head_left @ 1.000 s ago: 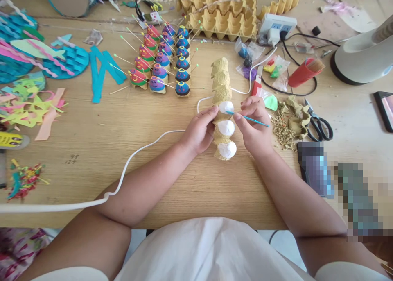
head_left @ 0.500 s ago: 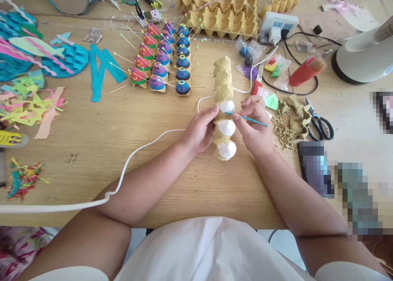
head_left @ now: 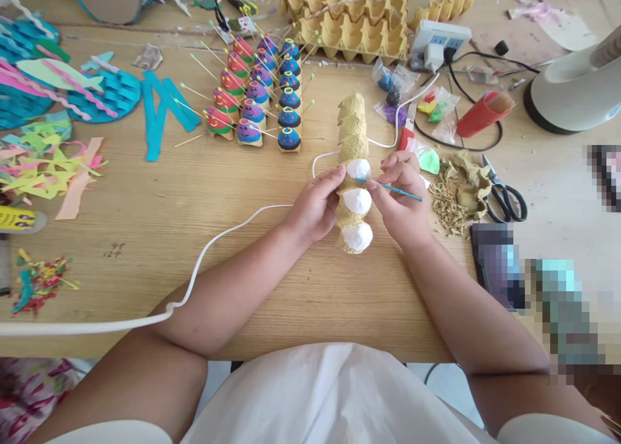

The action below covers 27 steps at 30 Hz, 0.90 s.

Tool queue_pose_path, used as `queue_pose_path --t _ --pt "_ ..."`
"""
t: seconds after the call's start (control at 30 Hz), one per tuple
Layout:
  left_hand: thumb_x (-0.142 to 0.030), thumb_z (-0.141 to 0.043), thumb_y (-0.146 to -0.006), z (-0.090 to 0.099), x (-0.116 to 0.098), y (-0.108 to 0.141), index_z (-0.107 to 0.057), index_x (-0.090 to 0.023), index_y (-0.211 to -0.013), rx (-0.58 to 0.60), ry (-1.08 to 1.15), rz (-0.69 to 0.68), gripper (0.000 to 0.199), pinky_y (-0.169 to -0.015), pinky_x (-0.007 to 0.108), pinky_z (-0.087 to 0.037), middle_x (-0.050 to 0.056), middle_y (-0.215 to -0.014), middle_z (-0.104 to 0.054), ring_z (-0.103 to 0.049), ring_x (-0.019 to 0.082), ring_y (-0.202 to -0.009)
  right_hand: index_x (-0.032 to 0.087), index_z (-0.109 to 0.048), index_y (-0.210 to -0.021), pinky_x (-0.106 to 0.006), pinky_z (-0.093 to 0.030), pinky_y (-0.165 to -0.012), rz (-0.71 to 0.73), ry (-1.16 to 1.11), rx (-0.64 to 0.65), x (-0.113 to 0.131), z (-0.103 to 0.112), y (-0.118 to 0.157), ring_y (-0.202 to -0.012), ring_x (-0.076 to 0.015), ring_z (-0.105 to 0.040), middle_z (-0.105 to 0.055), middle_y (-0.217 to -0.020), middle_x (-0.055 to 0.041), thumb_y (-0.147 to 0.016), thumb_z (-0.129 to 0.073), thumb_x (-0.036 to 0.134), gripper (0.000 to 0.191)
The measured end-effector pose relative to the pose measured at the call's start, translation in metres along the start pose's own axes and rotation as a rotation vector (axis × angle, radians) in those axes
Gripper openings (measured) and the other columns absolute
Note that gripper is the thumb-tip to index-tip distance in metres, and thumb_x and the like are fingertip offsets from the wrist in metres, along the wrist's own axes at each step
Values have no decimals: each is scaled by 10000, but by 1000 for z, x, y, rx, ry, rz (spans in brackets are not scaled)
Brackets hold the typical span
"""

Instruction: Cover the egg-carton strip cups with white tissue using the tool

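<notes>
A strip of egg carton (head_left: 354, 133) runs away from me over the table, its three nearest bumps covered in white. My left hand (head_left: 317, 204) grips the strip along its left side, thumb on top beside the farthest white bump (head_left: 359, 168). Between the thumb and fingers of my right hand (head_left: 402, 198) is a thin blue stick (head_left: 402, 192), its tip touching the lower edge of that bump. What the tip looks like is too small to tell. The bare carton bumps lie beyond my hands.
Painted carton caterpillars (head_left: 252, 111) with pin-like feelers stand at the back left. Egg trays (head_left: 352, 36) and a power strip (head_left: 444, 39) lie behind. Scissors (head_left: 507, 198), carton scraps (head_left: 466, 185) and a red cup of sticks (head_left: 485, 114) are right. A white cable (head_left: 204, 256) crosses my left arm.
Almost nothing differs. The carton strip has tilted very slightly, while both hands keep their hold and the blue stick stays against the same white bump.
</notes>
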State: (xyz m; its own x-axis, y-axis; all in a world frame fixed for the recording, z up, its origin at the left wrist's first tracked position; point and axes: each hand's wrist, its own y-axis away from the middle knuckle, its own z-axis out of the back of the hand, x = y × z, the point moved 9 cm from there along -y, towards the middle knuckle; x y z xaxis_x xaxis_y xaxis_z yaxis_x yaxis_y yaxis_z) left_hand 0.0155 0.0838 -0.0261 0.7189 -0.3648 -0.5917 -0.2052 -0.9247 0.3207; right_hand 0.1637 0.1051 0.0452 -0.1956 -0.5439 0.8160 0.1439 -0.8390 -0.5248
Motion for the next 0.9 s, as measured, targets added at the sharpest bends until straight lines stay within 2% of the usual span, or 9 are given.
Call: queue_pose_path --t 0.2,0.5,0.67,0.9 --pt "-388 -782 -1081 -2 -3 1 -838 -213 -1032 -5 -20 -19 190 -842 287 -604 49 -1018 -902 -859 192 -926 295 -686 -852 -552 -562 -1163 12 -24 -15 3 1 1 -1133 -253 -652 -616 -1114 -40 -971 -843 632 391" --pt "-411 -835 -1042 2 -1 -1 -832 -217 -1062 -33 1 -17 195 -901 319 -635 50 -1003 -906 -877 240 -1046 292 -688 -836 -587 -563 -1208 -4 1 -16 2 0 -1 -1152 -269 -659 -623 -1107 -48 -941 -858 683 439" --pt "-434 -829 -1047 3 0 0 -828 -240 -1118 -40 21 -10 206 -922 338 -640 40 -997 -902 -877 241 -1037 300 -703 -841 -583 -565 -1207 -7 4 -4 2 1 -1 -1129 -263 -652 -626 -1101 -42 -931 -884 661 414" --pt "-408 -838 -1042 3 -2 0 -827 -230 -1046 -37 -5 -34 179 -888 317 -628 28 -962 -890 -860 209 -956 297 -709 -841 -547 -570 -1161 22 -4 16 6 1 -2 -1092 -246 -656 -627 -1105 -33 -955 -864 642 395"
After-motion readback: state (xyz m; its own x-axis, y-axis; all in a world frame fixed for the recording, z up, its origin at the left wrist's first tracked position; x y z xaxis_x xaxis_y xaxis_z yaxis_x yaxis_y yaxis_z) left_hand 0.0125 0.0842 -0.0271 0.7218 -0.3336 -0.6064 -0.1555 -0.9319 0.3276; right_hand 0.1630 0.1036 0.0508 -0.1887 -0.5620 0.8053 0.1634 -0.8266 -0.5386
